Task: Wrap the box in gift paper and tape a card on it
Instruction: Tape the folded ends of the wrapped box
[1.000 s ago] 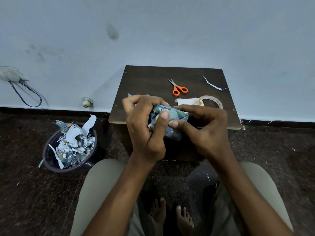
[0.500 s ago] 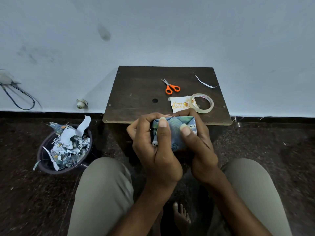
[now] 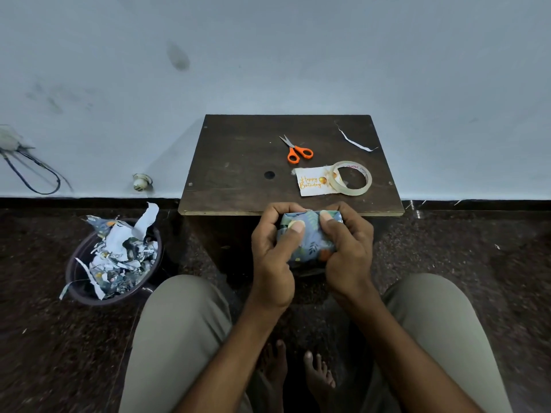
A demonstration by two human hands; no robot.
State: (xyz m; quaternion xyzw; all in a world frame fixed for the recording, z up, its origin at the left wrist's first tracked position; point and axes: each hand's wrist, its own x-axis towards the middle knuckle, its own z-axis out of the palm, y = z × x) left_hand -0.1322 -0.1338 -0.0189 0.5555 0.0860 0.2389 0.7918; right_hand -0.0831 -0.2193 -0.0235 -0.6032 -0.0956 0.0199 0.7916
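Blue floral-wrapped box (image 3: 308, 241) gripped by left hand (image 3: 272, 251) and right hand (image 3: 347, 248), thumbs smoothing paper; birthday card (image 3: 313, 183) likely next

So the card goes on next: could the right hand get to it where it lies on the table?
Probably yes, once it lets go: the right hand now grips the wrapped box. Nothing lies between it and the card, though the tape roll overlaps the card's right end.
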